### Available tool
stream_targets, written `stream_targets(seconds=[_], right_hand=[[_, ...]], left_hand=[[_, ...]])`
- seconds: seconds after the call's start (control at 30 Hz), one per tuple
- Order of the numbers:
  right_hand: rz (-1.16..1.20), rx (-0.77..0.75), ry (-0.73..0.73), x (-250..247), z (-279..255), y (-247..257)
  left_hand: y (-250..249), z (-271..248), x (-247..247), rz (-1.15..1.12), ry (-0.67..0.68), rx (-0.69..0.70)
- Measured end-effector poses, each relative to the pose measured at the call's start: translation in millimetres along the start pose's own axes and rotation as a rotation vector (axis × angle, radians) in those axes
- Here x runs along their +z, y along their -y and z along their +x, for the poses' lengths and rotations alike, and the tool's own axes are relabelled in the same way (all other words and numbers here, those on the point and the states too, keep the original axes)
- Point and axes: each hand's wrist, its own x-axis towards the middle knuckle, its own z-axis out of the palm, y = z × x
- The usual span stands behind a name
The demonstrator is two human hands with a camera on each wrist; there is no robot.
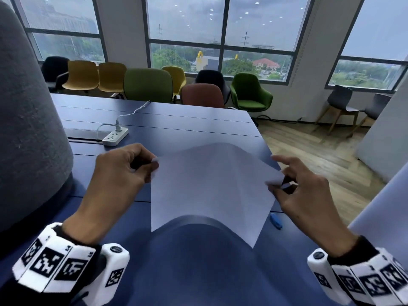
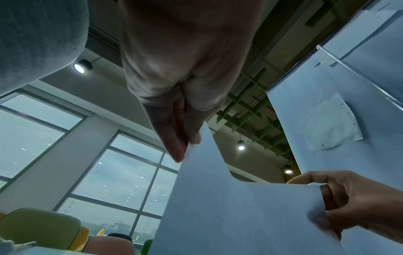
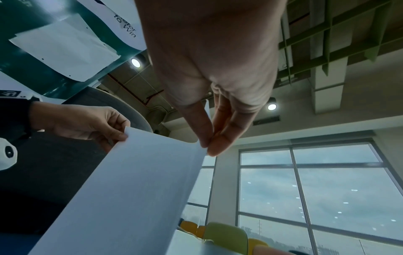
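At the far left a grey padded partition rises beside the dark blue desk. Just right of it, toward the back of the desk, lies a white power strip with one white plug in it, its cable running away across the top. In front of the strip is the left hand, raised off the desk with its fingers curled. Its grip pinches the left corner of a sheet of paper between thumb and forefinger, which the left wrist view shows from below. The blank white sheet hangs in the air above the desk between the two hands. It arches upward in the middle, and its near edge droops toward the person and casts a curved shadow on the desk. Below the sheet's right edge a small blue object lies on the desk; what it is I cannot tell. At the right, the right hand holds the opposite corner. Its grip pinches the paper between thumb and fingertips, with the forefinger lifted straight and free.
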Motion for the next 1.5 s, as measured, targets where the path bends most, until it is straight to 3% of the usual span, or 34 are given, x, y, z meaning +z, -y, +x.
stream_targets(seconds=[0.23, 0.37, 0.43, 0.5, 0.6, 0.67, 0.8, 1.0, 1.27, 1.5], right_hand=[[-0.036, 0.069, 0.019, 7, -2, -14], [0.031, 0.162, -0.069, 2, 3, -39], [0.002, 0.263, -0.031, 5, 3, -65], [-0.154, 0.331, 0.181, 14, 0, -90], [-0.441, 0.321, 0.622, 33, -8, -106], [-0.503, 0.346, 0.751, 45, -11, -108], [-0.423, 0.384, 0.704, 54, -4, -109], [-0.232, 0.237, 0.448, 63, 53, -75], [-0.385, 0.328, 0.548, 151, 112, -129], [-0.449, 0.387, 0.588, 168, 113, -156]], left_hand=[[10, 10, 8, 0.052, 0.059, -0.007], [18, 59, 2, 0.057, 0.036, -0.018], [17, 86, 2, 0.074, 0.055, -0.041], [16, 110, 6, 0.061, 0.099, -0.073], [22, 142, 22, 0.058, 0.177, -0.110], [28, 161, 36, 0.079, 0.209, -0.133], [43, 191, 67, 0.079, 0.270, -0.211], [79, 221, 114, 0.119, 0.354, -0.356], [138, 218, 170, 0.170, 0.411, -0.477], [165, 215, 189, 0.332, 0.405, -0.419]])
